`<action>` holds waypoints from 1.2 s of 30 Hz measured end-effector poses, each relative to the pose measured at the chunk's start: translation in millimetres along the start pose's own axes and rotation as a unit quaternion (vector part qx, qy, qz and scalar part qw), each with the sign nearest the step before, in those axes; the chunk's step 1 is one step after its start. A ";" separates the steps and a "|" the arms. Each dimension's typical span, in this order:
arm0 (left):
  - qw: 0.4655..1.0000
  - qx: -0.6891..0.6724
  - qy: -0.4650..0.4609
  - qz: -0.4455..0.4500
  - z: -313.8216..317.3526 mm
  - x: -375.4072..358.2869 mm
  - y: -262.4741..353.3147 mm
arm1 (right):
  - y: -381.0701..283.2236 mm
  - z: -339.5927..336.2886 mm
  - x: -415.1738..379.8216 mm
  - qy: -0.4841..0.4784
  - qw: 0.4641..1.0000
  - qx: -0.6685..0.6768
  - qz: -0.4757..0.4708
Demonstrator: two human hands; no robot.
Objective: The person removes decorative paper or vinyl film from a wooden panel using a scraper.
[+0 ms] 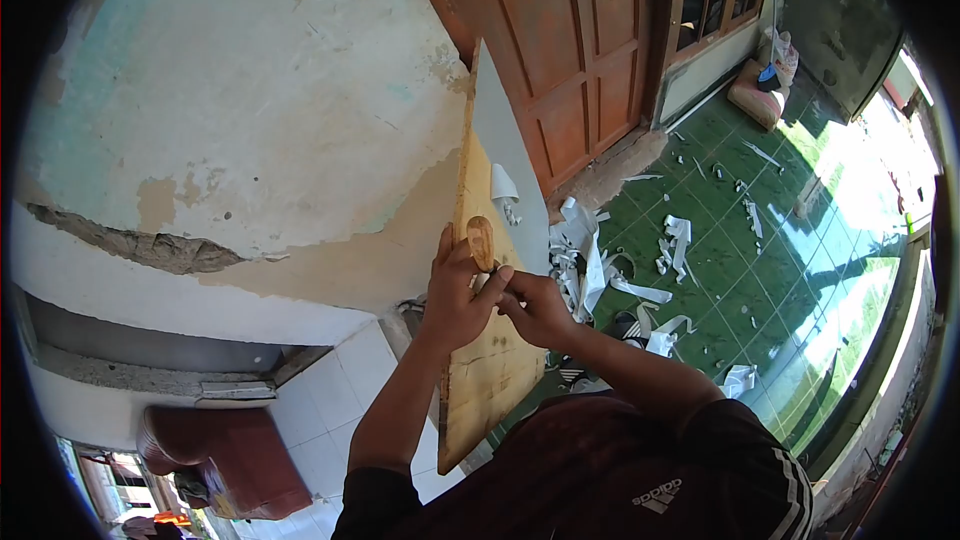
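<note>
A long yellowish wooden board (490, 360) stands in front of me, running from the doorway side toward my body. A rounded wooden handle (481, 243) sticks up at my left hand (462, 295), whose fingers are closed around its lower part against the board. The rest of that tool is hidden, so its kind does not show. My right hand (538, 308) is closed close beside it, fingertips meeting the left thumb; whatever is pinched there is too small to make out. A curled white strip (503, 185) lies by the board's upper part.
White peeled strips (677, 245) and scraps litter the green tiled floor (720, 290) to the right. A brown panelled door (560, 50) is ahead, and a worn plaster wall (250, 90) stands on the left. A full sack (757, 95) sits farther off. A dark red sofa (235, 460) is lower left.
</note>
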State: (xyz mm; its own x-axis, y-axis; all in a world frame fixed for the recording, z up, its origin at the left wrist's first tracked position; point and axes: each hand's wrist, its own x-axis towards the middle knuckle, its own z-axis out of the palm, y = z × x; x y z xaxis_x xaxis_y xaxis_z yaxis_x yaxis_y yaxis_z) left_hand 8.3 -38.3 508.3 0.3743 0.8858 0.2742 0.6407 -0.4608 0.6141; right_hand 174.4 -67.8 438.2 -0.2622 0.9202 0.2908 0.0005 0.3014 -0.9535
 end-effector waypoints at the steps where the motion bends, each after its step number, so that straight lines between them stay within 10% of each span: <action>1: 1.000 -0.006 0.005 -0.003 3.0 1.2 6.7 | 3.6 -5.9 -3.5 -0.016 1.000 0.002 0.010; 9: 0.983 -0.148 0.036 -0.102 24.6 5.7 32.2 | 81.9 -46.2 50.8 0.201 0.958 -0.206 0.009; 15: 0.993 -0.067 0.063 -0.068 33.4 7.9 27.4 | 121.7 -52.6 117.7 0.144 0.904 -0.395 -0.078; 36: 0.996 -0.006 0.061 -0.063 24.4 8.7 33.0 | 170.7 -76.3 136.3 0.067 0.860 -0.448 -0.237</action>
State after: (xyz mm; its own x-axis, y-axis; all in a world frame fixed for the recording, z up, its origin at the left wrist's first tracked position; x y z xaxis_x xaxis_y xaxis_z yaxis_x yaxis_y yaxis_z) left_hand 49.1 -47.1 512.9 0.2058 0.9372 0.2816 0.6687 -0.3448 0.6588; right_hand 212.4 128.2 321.2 -0.3247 0.6430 0.6936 0.6824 0.6671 -0.2989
